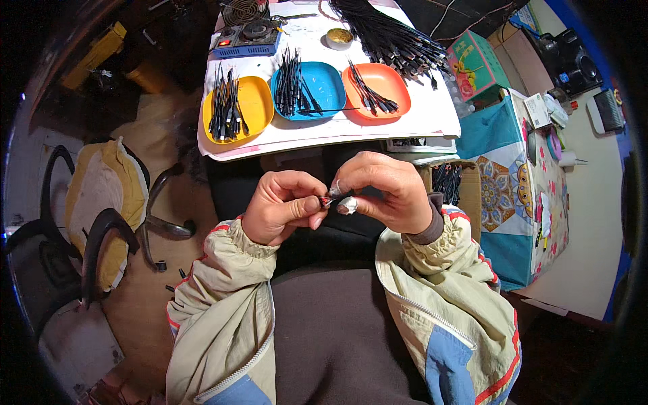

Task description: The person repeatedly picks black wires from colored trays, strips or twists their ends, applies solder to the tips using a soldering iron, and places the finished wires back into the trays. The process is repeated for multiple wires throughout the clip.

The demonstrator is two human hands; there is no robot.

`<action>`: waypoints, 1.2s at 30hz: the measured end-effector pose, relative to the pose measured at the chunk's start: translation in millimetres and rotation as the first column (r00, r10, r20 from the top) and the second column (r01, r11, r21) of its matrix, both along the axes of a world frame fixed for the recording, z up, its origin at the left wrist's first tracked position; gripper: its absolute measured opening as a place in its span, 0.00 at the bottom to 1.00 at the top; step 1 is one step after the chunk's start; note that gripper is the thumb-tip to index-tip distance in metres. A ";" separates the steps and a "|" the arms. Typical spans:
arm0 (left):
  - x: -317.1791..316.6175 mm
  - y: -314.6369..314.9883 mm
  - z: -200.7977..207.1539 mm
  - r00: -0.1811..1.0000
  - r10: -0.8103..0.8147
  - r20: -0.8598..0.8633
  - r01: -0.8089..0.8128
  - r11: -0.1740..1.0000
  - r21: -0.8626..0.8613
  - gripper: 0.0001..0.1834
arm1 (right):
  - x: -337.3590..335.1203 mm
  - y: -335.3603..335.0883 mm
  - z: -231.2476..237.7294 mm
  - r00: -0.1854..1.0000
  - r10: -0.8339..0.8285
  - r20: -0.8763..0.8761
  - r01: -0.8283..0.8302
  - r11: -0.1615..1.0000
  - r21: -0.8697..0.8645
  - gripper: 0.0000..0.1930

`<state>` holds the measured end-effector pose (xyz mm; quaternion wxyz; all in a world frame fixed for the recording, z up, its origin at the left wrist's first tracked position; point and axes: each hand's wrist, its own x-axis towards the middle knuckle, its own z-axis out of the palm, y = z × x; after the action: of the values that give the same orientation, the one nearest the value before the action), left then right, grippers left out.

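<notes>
In front of my lap, below the table's near edge, both hands meet at a short cable end [327, 201] with thin red and black wires. My left hand [282, 206] pinches it between thumb and fingers. Close against it, my right hand [390, 189] has its thumb and forefinger closed at the same wires; white wrapping covers the tips of both. The fingers hide most of the cable. Beyond them on the white table [304, 135] stand a yellow tray [260, 98], a blue tray [329, 81] and an orange tray [395, 81], each with short black cables.
At the table's back are a blue-sided device [246, 49] with a red switch, a small bowl [339, 44] and a large bundle of black cables [385, 34]. A cardboard box [470, 202] with cables is at right. An office chair [101, 196] stands at left.
</notes>
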<state>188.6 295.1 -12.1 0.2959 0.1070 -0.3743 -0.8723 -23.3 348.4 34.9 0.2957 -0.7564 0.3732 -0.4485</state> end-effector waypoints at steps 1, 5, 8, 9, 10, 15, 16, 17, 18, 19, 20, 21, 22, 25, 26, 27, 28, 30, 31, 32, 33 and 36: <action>1.6 -1.5 1.1 0.999 -0.038 0.020 0.038 0.999 -0.013 0.07 | 1.5 -1.1 0.2 1.000 0.012 0.014 -0.012 1.000 0.010 0.11; 2.2 -3.4 7.7 0.992 -0.069 0.102 0.075 0.996 -0.053 0.06 | 2.8 2.3 -4.5 0.998 0.040 0.054 -0.044 0.996 0.072 0.07; 4.0 -4.9 16.9 0.963 0.121 0.240 0.020 0.858 -0.514 0.06 | 3.4 11.1 -10.6 0.899 0.014 0.438 -0.288 0.772 0.566 0.07; 3.9 -4.8 19.5 0.944 0.250 0.214 -0.026 0.704 -0.710 0.06 | 2.1 9.3 -12.9 0.808 -0.057 0.587 -0.430 0.624 0.653 0.08; 4.3 -5.5 21.6 0.934 0.291 0.208 -0.021 0.625 -0.780 0.06 | 1.4 8.1 -14.7 0.705 -0.155 0.692 -0.569 0.458 0.683 0.09; 4.0 -0.3 20.1 0.922 0.323 0.212 -0.083 0.703 -0.706 0.05 | 2.8 12.9 -15.6 0.834 -0.102 0.542 -0.340 0.679 0.651 0.10; 3.5 1.2 17.8 0.930 0.300 0.212 -0.113 0.783 -0.612 0.05 | 5.2 16.1 -14.9 0.869 -0.105 0.483 -0.211 0.805 0.554 0.09; 3.5 2.1 15.5 0.936 0.276 0.219 -0.117 0.829 -0.547 0.04 | 4.1 17.3 -13.0 0.951 -0.107 0.290 -0.021 0.914 0.406 0.10; 3.2 2.8 13.0 0.945 0.256 0.205 -0.123 0.856 -0.502 0.04 | 3.8 18.6 -11.2 0.986 -0.148 0.080 0.130 0.972 0.197 0.11; 2.7 3.2 10.6 0.953 0.236 0.190 -0.127 0.881 -0.455 0.04 | 4.6 17.9 -10.5 0.979 -0.196 -0.063 0.193 0.980 -0.041 0.14; 2.1 3.4 8.3 0.960 0.219 0.172 -0.135 0.905 -0.403 0.04 | 5.1 17.6 -9.3 0.963 -0.231 -0.140 0.200 0.958 -0.206 0.16; 1.3 3.2 6.2 0.966 0.199 0.165 -0.124 0.916 -0.381 0.04 | 6.5 16.1 -8.8 0.960 -0.237 -0.151 0.180 0.931 -0.317 0.16; 0.2 3.5 4.5 0.970 0.180 0.166 -0.109 0.924 -0.367 0.04 | 7.6 14.3 -8.1 0.953 -0.248 -0.172 0.163 0.903 -0.397 0.16; -1.5 5.3 2.3 0.977 0.133 0.164 -0.076 0.947 -0.312 0.04 | 8.9 11.8 -4.7 0.943 -0.266 -0.202 0.150 0.879 -0.453 0.15; -2.2 5.9 2.3 0.978 0.138 0.155 -0.081 0.941 -0.328 0.04 | 8.5 11.5 -3.6 0.944 -0.260 -0.203 0.141 0.874 -0.464 0.15; -2.2 6.0 2.9 0.977 0.129 0.169 -0.067 0.941 -0.331 0.04 | 7.4 11.1 -2.8 0.957 -0.214 -0.197 0.117 0.904 -0.411 0.14; -2.1 5.9 3.9 0.978 0.122 0.168 -0.060 0.942 -0.330 0.04 | 6.6 11.3 -2.6 0.971 -0.152 -0.185 0.091 0.948 -0.304 0.12; -2.8 5.3 6.2 0.975 0.135 0.176 -0.059 0.922 -0.382 0.04 | 1.6 13.2 -2.5 0.993 -0.042 -0.112 0.033 0.997 -0.076 0.11; -3.3 4.7 7.5 0.962 0.179 0.204 -0.059 0.872 -0.487 0.04 | -1.1 12.3 -3.7 0.999 0.043 0.016 -0.045 0.994 0.097 0.06; -3.5 4.4 8.6 0.955 0.226 0.192 -0.070 0.802 -0.593 0.04 | -0.2 17.8 -5.2 0.949 -0.015 0.314 -0.167 0.822 0.544 0.04; -4.3 3.6 9.3 0.937 0.297 0.186 -0.083 0.705 -0.705 0.04 | -0.4 16.1 -8.0 0.855 -0.086 0.512 -0.330 0.671 0.664 0.04; -4.8 3.0 8.7 0.908 0.388 0.160 -0.088 0.548 -0.832 0.04 | 1.8 20.9 -12.9 0.671 -0.263 0.693 -0.546 0.457 0.702 0.07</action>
<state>183.7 298.1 -3.4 0.3628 0.1531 -0.7546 -0.5250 -21.4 369.3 22.0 0.8007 -0.2788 0.3250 -0.4188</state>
